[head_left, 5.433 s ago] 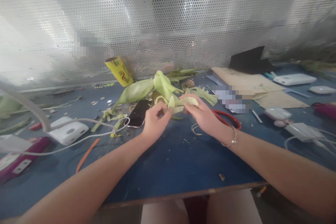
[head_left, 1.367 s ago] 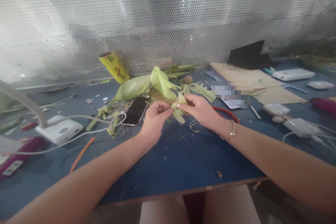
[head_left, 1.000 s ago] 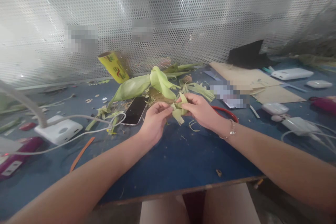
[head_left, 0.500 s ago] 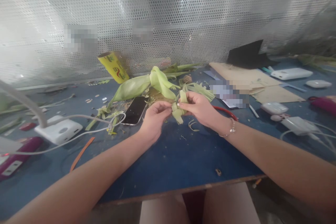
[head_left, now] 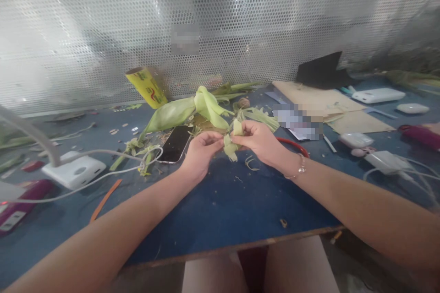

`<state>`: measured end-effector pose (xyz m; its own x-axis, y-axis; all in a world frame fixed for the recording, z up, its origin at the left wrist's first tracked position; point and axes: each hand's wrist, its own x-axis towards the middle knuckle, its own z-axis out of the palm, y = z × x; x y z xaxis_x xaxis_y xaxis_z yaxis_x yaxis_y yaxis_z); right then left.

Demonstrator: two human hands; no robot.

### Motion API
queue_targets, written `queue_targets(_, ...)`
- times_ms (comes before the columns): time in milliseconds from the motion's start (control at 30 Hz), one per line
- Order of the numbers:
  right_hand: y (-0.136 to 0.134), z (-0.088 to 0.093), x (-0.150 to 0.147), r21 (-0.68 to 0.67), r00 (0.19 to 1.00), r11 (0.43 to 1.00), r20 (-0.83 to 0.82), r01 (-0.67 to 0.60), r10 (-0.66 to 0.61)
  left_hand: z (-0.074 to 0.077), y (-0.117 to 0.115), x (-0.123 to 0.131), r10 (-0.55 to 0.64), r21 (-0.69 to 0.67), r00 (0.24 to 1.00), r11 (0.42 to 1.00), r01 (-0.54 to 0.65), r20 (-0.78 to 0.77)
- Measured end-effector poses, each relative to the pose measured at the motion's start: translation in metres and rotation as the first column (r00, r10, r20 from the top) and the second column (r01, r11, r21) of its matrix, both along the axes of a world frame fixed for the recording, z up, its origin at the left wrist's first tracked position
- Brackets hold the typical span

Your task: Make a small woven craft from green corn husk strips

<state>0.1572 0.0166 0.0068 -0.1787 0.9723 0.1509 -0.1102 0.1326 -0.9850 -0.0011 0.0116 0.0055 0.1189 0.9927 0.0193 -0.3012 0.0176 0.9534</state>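
Observation:
Between my two hands is a small folded piece of pale green leaf strip (head_left: 231, 147), which looks like husk or broad leaf. My left hand (head_left: 202, 152) pinches its left side with thumb and fingers. At its upper right, my right hand (head_left: 263, 142) is closed on it with thumb and forefinger, and a bracelet circles that wrist. Just behind the hands lies a large knotted green leaf (head_left: 209, 107). A fringed, pale leaf piece (head_left: 263, 118) and a small brown round thing (head_left: 244, 102) sit beyond my right hand. Fingertips partly hide the folded strip.
A phone (head_left: 175, 143) lies left of my hands, near leaf scraps (head_left: 135, 146). Farther left stand a white power strip with cables (head_left: 74, 169) and a yellow tube (head_left: 147, 87). On the right are brown paper sheets (head_left: 316, 103), a red cord (head_left: 295, 144) and white chargers (head_left: 385, 162).
Both hands keep their pinch on the folded leaf strip, with only slight finger movement. The whole view has shifted slightly.

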Motion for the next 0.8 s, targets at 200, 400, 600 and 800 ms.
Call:
queue_targets(200,-0.0037,0.0019,-0.0010,0.010,0.999,0.999,0.013,-0.047,0.047,0.0029,-0.0011,0.0006,-0.034,-0.002,0.999,0.999,0.034,-0.032)
queue_targets(400,-0.0065,0.0075,-0.0030,-0.082,0.995,0.996,-0.100,-0.037,0.028,0.0016,-0.0010,0.0004,-0.017,0.084,0.998,0.996,0.022,-0.057)
queue_targets(600,-0.0023,0.0017,-0.0036,-0.064,0.994,0.998,-0.112,0.009,-0.016,-0.0045,0.0009,-0.0018,0.034,0.149,0.994,0.989,-0.018,-0.105)
queue_targets(800,-0.0043,0.0017,-0.0051,0.010,0.998,0.999,-0.031,0.051,-0.051,-0.0008,-0.0020,0.0001,0.048,0.128,0.996,0.991,-0.038,-0.078)
